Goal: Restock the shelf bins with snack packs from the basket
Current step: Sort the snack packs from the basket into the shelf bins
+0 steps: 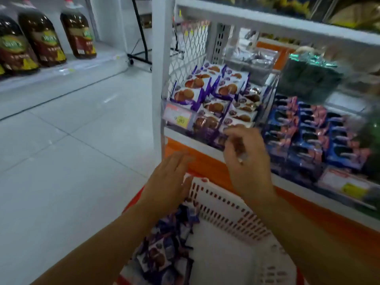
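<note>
My left hand (168, 182) hovers flat, holding nothing, over the basket (226, 210) of purple snack packs (162, 249). My right hand (246, 161) curls at the bin (174, 126) front; I cannot tell its grasp. Farther right lie blue packs (308, 136).

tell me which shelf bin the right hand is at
The leftmost bin, holding purple-and-white cookie packs: the right hand is at its front wall. The blue packs lie further right, the green packs higher up.
</note>
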{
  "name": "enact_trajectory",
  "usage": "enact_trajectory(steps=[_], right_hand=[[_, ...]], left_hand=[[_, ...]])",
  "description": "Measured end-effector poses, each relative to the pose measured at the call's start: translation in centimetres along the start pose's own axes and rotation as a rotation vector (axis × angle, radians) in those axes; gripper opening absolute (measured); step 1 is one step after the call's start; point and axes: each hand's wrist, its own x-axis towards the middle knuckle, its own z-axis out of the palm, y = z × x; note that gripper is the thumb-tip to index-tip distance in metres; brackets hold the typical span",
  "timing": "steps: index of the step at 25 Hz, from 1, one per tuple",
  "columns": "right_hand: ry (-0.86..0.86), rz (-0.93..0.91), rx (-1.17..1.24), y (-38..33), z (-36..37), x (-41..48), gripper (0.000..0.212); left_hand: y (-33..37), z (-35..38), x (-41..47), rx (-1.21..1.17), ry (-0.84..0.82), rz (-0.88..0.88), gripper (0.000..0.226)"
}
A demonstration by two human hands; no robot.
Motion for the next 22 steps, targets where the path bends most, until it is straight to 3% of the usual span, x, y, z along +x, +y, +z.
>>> enact_trajectory(steps=[2,3,5,7,9,12,17,20,22], right_hand=[[-0.178,0.294,-0.037,3.4,2.6,-7.3,0.031],[-0.358,0.487,-0.106,6.1,3.9,-10.8,0.043],[-0.873,0.784,-0.264,11.4,5.4,-18.0,0.069],[-1.260,0.935,-0.329,14.7,5.9,-23.9,0.090],[-1.416,0.982,-0.274,15.5,6.1,-27.2,0.107],[-1.461,0.937,-0.164,14.0,6.8,-29.1,0.069],[-1.374,0.955,-0.055,12.4,7.5,-29.4,0.033],[-1.091,1.232,0.226,11.3,5.3,-24.8,0.020],[-0.871,1.332,0.451,10.5,3.2,-21.5,0.013]], left_hand=[[0.4,2.8,-4.4,-0.021,-0.338,-0.031,0.049],[0.4,4.1,-6.3,-0.011,-0.493,-0.040,0.051],[0.4,6.7,-9.8,0.048,-0.810,-0.074,0.056],[0.2,8.5,-12.2,0.065,-0.973,-0.073,0.058],[0.7,9.4,-13.5,0.028,-1.034,-0.085,0.058],[1.8,10.3,-14.1,0.028,-1.101,-0.106,0.056],[3.5,10.8,-13.7,-0.052,-1.175,-0.168,0.052],[3.7,10.0,-13.1,-0.126,-1.231,-0.268,0.049],[3.4,9.4,-12.6,-0.320,-1.197,-0.546,0.039]])
